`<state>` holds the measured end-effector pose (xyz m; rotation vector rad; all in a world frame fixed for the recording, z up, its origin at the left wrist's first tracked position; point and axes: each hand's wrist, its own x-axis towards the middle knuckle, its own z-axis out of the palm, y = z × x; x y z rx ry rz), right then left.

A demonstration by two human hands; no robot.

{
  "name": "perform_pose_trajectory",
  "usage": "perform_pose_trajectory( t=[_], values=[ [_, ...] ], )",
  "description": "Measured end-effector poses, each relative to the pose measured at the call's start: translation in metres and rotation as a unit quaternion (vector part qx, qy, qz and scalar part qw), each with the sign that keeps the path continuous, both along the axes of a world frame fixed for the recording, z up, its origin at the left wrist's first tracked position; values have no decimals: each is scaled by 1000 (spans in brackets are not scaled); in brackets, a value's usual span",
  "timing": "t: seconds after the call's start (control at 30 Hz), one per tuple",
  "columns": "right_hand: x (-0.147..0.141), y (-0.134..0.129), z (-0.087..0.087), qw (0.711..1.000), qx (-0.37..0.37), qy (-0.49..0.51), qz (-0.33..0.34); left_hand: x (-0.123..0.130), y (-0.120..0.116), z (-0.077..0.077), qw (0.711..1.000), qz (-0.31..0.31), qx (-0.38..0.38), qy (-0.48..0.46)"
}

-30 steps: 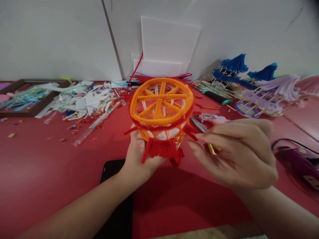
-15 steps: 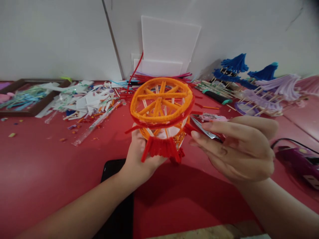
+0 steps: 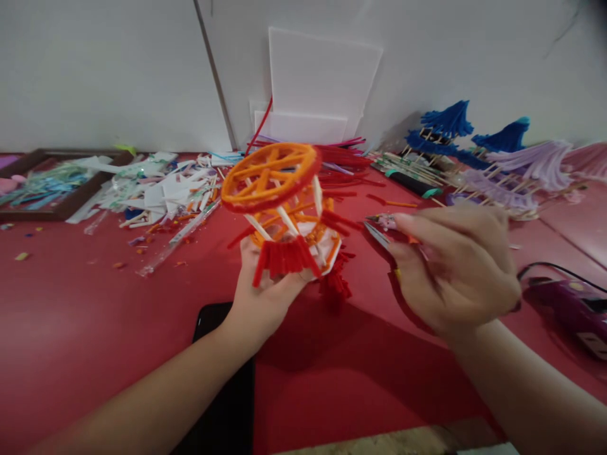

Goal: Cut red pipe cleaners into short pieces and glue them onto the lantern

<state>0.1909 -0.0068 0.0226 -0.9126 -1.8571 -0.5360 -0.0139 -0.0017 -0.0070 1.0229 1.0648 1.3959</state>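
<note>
My left hand [image 3: 263,294] is closed around the base of a small open-framed model made of white sticks and fuzzy pipe cleaners [image 3: 272,177]. Its orange spoked wheel top, edged in red, tilts to the left. A fringe of red pipe cleaners [image 3: 287,256] hangs at the front, by my thumb. To the right, my right hand [image 3: 455,268] has its fingers closed on scissors [image 3: 377,235]; their silver tip points at the model without touching it. Most of their handle is hidden by my hand, with bits of red and yellow showing beneath.
White and coloured scraps [image 3: 165,193] lie at the left beside a brown frame [image 3: 61,215]. Blue and lilac fringed models [image 3: 526,158] stand at the back right. A purple device [image 3: 566,309] with a cable lies far right. A black phone-like slab [image 3: 220,392] is under my left forearm.
The model has moved left and turned in my left hand, so its side and base show more. My right hand's fingers have curled further over the scissors.
</note>
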Motion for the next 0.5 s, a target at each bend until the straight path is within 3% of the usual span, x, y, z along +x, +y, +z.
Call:
perform_pose_trajectory(
  t=[0.13,0.27,0.37,0.5],
  values=[
    [8,19,-12,984,-161,-70,-31,0,5,-3,995,52,-59,-60],
    [13,29,-27,922,-332,-191,-61,1,5,0,994,54,-64,-66],
    [14,28,-34,903,-380,-190,-69,2,4,4,997,51,-44,-43],
    [13,28,-36,907,-376,-173,-76,3,3,6,1000,15,27,-2]
  ],
)
